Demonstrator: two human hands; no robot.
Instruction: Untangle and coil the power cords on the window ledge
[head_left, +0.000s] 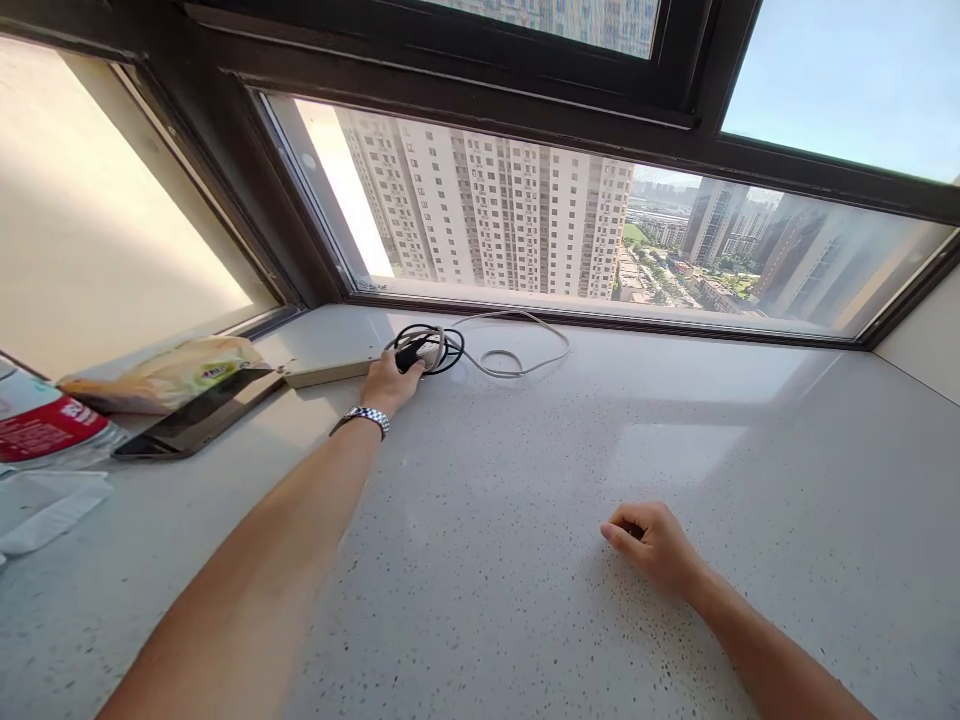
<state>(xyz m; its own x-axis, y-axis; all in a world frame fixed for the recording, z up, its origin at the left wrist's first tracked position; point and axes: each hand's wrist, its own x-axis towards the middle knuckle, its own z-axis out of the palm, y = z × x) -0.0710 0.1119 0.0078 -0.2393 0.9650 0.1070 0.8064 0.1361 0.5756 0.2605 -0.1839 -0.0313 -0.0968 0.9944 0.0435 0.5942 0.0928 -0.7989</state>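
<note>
My left hand (391, 382), with a metal watch on the wrist, reaches far across the pale speckled sill (525, 600) and closes on a small black object (409, 354) attached to a coil of black cable (444, 347). A white cable (501, 360) loops just to the right of it. A flat beige box (326, 372) lies under or beside the hand. My right hand (651, 544) rests on the sill near me with fingers curled in, nothing visible in it.
A dark tablet or phone (196, 415) leans at the left, with a yellowish food packet (165, 374) behind it, a red-labelled plastic bottle (45, 425) and white paper (45, 505). Dark window frames (465, 100) border the sill, tall buildings outside.
</note>
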